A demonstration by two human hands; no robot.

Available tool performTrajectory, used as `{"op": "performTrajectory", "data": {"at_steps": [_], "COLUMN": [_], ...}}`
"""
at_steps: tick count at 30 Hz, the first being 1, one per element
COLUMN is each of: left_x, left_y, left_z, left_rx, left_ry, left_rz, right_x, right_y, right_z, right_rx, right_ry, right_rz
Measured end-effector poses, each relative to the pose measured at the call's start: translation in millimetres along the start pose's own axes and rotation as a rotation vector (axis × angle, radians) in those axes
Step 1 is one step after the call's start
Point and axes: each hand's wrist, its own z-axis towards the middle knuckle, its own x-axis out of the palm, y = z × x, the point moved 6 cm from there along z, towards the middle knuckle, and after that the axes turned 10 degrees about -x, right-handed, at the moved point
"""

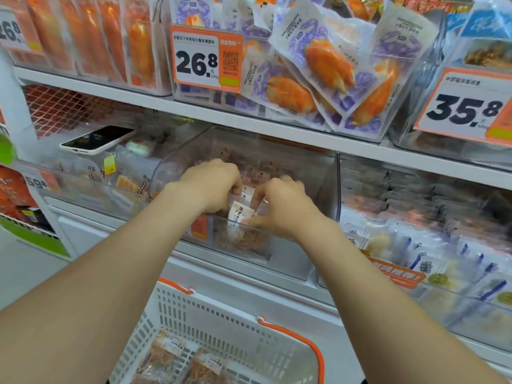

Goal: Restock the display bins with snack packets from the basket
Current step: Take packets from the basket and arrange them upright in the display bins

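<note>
Head view: both arms reach forward into a clear display bin (166, 169) on the middle shelf (277, 134). The left hand (213, 187) is knuckles-up, its fingers (235, 185) curled down over the top edge of a snack packet (240, 213); the fingertips are hidden behind it. The right hand (282, 207) pinches the same packet from the other side, thumb low along its edge and the other fingers bent over the top, so both sets of fingers are clamped on it. More packets may be bunched behind it, but that cannot be told.

The packet stands nearly upright just inside the bin's front wall, its long axis vertical with a slight lean to the right. The white label end is up, and the window of brownish-orange strips shows below through the wall. The bin holds similar packets further back, blurred.

Below, a white slotted basket (221, 314) with orange handles holds at least two like packets (166, 353) lying flat.

In the bin to the left, a phone (97, 139) lies on the stock. The upper shelf's bin is heaped with purple-and-white packets (313, 67) behind a 26.8 price tag (205, 60). A 35.8 tag (465, 106) hangs to the right. The bin at lower right holds white packets with blue marks (443, 261).
</note>
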Motion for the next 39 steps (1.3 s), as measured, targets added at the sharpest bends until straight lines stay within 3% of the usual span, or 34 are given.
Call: {"op": "performTrajectory", "data": {"at_steps": [7, 13, 18, 22, 28, 32, 36, 39], "left_x": [5, 8, 2, 3, 0, 7, 11, 15], "left_y": [-1, -2, -2, 4, 10, 10, -5, -16], "left_z": [6, 12, 12, 11, 5, 1, -7, -13], "left_rx": [0.066, 0.056, 0.035, 0.070, 0.071, 0.040, 0.025, 0.021], "left_ry": [0.012, 0.015, -0.110, -0.012, 0.011, 0.092, 0.128, 0.206], "left_rz": [0.094, 0.092, -0.003, -0.104, -0.263, -0.172, -0.207, -0.173], "right_x": [-6, 0, -8, 1, -12, -7, 5, 4], "right_y": [7, 19, 21, 30, 12, -1, -19, -21], "right_z": [12, 18, 22, 21, 5, -8, -20, -25], "right_rx": [-0.184, -0.254, -0.243, -0.260, -0.086, 0.091, 0.287, 0.481], "right_ry": [0.156, 0.149, 0.071, 0.086, 0.035, 0.103, 0.215, 0.192], "right_rz": [0.089, -0.007, -0.131, -0.187, -0.149, -0.086, 0.170, 0.421]}}
